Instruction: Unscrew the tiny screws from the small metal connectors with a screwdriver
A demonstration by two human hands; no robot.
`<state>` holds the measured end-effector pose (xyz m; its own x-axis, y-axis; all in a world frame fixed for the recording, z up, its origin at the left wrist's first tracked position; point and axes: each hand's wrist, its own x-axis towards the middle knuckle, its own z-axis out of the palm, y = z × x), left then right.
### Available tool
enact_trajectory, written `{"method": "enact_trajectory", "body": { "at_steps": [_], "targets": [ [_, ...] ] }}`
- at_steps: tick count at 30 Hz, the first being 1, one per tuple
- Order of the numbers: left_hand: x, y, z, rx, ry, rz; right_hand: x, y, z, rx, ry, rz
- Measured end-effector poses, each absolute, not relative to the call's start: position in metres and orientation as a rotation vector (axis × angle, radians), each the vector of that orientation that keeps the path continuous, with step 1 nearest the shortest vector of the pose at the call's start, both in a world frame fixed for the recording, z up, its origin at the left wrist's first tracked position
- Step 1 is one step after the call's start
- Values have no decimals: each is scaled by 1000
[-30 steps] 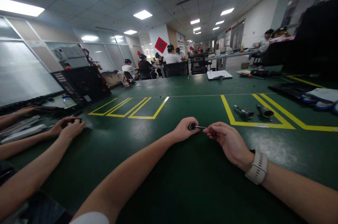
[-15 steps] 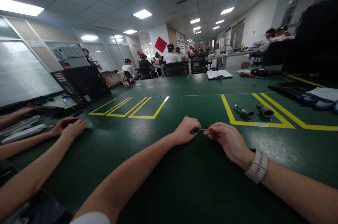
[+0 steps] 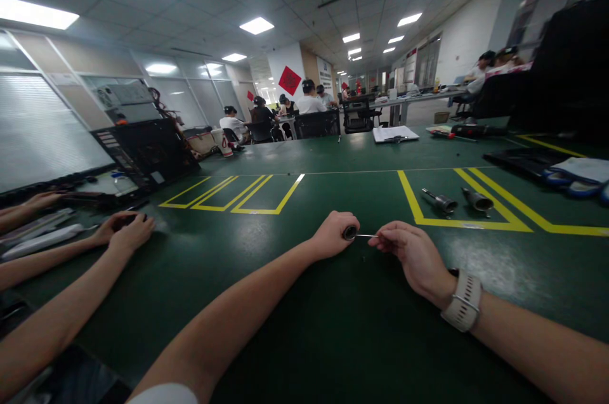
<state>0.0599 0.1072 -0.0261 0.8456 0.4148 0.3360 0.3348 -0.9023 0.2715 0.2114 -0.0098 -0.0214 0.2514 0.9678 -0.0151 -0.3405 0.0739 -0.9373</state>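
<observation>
My left hand (image 3: 333, 236) is closed around a round metal part (image 3: 349, 233), its open end turned toward my right. Between finger and thumb, my right hand (image 3: 408, 253) pinches a thin metal rod (image 3: 367, 236), whose far end meets the round part. A tiny dark speck (image 3: 364, 259) lies on the green table (image 3: 285, 302) below the rod. Two metal tools with cup-shaped ends, one on the left (image 3: 442, 202) and one on the right (image 3: 477, 200), lie inside a yellow taped outline at the right.
Another person's hands (image 3: 127, 229) hold a dark object at the left. More yellow tape outlines (image 3: 257, 210) mark the table. A clipboard with paper (image 3: 394, 134), a red-and-black tool (image 3: 447, 132) and a black tray (image 3: 518, 162) beside blue-and-white gloves (image 3: 578, 175) lie farther back.
The round part has shifted slightly left and up with my left hand. More of the rod shows between my hands, and a dark speck now shows below it.
</observation>
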Motion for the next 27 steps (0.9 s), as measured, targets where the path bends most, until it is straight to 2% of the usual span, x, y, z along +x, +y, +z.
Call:
{"method": "enact_trajectory", "body": {
  "at_steps": [15,21,27],
  "targets": [
    [61,107,-29,2497,863,688,213,-10,-23,-993,-778,1125],
    [60,106,-25,2571,692,688,212,-12,-22,-1013,-796,1039],
    [61,106,-27,2538,632,638,210,-14,-28,-1164,-1087,850]
  ]
}}
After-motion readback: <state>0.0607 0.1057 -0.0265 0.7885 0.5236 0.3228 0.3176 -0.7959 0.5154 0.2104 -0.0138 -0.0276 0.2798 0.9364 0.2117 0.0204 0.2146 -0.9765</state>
